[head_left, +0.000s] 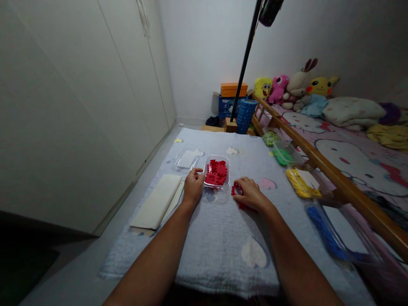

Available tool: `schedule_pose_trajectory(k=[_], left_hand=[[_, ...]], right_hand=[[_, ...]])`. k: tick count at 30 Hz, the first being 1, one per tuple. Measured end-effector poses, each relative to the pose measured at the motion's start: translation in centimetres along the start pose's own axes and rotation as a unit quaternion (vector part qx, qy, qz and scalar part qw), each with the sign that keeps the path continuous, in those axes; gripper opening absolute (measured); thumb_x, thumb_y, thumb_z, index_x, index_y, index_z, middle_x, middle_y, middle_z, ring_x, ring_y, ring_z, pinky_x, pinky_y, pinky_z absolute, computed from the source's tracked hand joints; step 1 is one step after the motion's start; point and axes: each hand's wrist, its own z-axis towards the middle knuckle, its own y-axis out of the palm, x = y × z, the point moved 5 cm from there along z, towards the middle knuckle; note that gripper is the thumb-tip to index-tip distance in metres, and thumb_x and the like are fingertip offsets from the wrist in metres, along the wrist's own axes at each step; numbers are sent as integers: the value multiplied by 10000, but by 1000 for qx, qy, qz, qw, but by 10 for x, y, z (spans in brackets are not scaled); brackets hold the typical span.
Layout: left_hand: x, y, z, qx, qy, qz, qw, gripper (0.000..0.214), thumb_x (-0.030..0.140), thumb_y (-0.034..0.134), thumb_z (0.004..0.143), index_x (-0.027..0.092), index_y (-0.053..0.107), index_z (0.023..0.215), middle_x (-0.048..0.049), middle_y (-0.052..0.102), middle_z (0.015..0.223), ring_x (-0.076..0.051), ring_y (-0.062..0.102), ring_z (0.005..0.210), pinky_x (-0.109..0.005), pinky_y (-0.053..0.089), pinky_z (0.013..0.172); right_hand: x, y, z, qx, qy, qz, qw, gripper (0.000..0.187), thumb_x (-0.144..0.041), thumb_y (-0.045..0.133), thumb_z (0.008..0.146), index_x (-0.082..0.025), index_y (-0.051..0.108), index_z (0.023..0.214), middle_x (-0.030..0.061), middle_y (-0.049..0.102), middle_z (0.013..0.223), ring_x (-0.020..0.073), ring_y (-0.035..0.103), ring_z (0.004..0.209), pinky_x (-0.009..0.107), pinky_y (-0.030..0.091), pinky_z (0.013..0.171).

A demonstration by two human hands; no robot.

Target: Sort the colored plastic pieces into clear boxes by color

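Note:
A clear plastic container (228,178) holds a heap of red building blocks (217,173) in front of me. My left hand (194,186) is at its left side, fingers curled, with thumb and fingertips against the rim. To the right of the container, my right hand (249,192) curls over a few red building blocks (235,189) on the cloth, and its fingers and palm hide part of them. A clear lid (188,159) with a white label lies beyond my left hand.
A patterned cloth (219,238) covers the table. Folded beige paper (157,202) lies at left. Along the right edge stand containers of green (282,156), yellow (298,183) and blue (321,225) pieces, by a wooden bed rail (338,168). A black pole (245,59) rises behind.

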Motion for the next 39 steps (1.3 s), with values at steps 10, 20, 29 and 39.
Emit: schedule_pose_trajectory(k=[10,20,29,39], left_hand=[[-2,0,0,-2,-9,-4,1000,265,389,600,788,181,632,950,68,466,589,-123,445,548,-239,334,556],[-3,1,0,-3,-6,-2,1000,266,395,594,795,180,630,949,63,473,594,-128,462,564,-241,349,572],[0,1,-1,-10,-8,-15,1000,260,386,600,799,178,622,953,70,469,577,-124,453,539,-240,346,561],[1,1,-1,-8,-13,-13,1000,236,363,599,795,180,627,941,71,468,585,-122,452,552,-237,349,572]], right_hand=[[6,0,1,58,-22,43,997,508,-242,695,775,-173,623,1273,139,648,1296,286,576,1165,397,427,978],[-13,-42,7,162,-87,126,975,267,-310,638,827,-180,658,1060,96,710,1040,230,623,931,358,470,871],[-81,-53,59,117,-154,82,978,302,-286,432,1030,-185,676,884,78,700,946,178,603,903,275,430,836],[-83,-41,94,138,-23,12,990,333,-329,510,1019,-142,623,1270,150,731,1132,244,661,998,302,437,821]])
